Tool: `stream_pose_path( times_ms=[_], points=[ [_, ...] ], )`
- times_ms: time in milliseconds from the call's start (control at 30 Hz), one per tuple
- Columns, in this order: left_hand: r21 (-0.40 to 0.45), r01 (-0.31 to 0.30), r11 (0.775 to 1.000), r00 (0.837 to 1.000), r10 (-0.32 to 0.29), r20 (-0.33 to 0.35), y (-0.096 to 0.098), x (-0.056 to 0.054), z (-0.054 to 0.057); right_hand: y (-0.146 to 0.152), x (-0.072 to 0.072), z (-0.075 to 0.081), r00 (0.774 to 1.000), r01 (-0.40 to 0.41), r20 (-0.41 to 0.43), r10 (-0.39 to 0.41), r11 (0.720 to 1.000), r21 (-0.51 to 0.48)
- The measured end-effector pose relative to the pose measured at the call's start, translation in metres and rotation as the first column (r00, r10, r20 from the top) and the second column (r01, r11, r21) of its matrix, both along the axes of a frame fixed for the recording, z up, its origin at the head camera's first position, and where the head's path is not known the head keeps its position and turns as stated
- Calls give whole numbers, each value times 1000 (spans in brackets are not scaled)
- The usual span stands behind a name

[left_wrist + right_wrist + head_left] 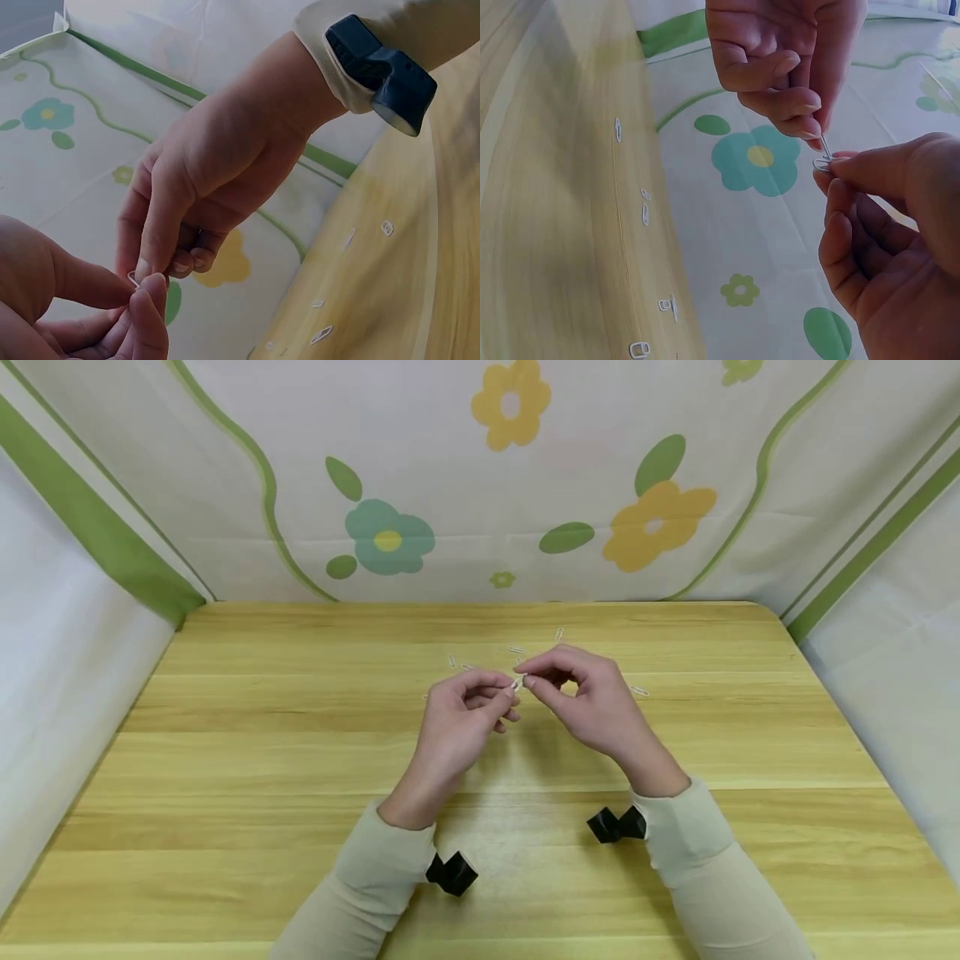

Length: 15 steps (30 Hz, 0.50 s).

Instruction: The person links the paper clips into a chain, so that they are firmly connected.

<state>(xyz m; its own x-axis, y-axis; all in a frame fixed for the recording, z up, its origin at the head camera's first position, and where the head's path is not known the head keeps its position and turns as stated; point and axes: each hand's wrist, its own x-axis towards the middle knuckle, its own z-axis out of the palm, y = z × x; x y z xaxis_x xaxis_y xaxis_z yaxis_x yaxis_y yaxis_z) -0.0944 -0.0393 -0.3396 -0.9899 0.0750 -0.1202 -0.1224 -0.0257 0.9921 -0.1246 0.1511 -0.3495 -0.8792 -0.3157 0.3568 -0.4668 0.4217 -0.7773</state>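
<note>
Above the wooden table, my two hands meet fingertip to fingertip. The left hand (pixel 467 714) pinches a white paper clip (pixel 824 145) between thumb and index finger, its other fingers loosely bent. Opposite it, the right hand (pixel 592 700) pinches a second white paper clip (pixel 821 164) the same way. In the right wrist view the two clips overlap at their ends, right between the fingertips. Much of each clip is hidden by the fingers. A bit of white wire (pixel 133 279) shows between the thumbs in the left wrist view.
Several loose white paper clips lie on the wooden table (pixel 300 760) beyond the hands, among them a paper clip (pixel 559 633) at the back and another paper clip (pixel 639 691) right of the right hand. A flowered cloth (pixel 450 468) hangs behind the table's far edge.
</note>
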Motion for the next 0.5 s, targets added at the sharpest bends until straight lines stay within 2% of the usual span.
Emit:
stream_pose_path(
  times_ms=[200,300,400,500],
  points=[
    [73,-10,997,998,6,58,1,-2,0,0,0,-2,992,-41,-118,47,998,51],
    [88,-15,996,998,9,69,1,-3,0,1,0,-1,991,-40,-121,48,997,68],
    [87,-15,996,997,8,72,0,-4,-1,5,0,1,997,-42,-58,46,997,72],
    [75,-6,997,998,1,68,-1,-5,-2,10,-1,4,998,-43,49,40,997,66]
  ],
)
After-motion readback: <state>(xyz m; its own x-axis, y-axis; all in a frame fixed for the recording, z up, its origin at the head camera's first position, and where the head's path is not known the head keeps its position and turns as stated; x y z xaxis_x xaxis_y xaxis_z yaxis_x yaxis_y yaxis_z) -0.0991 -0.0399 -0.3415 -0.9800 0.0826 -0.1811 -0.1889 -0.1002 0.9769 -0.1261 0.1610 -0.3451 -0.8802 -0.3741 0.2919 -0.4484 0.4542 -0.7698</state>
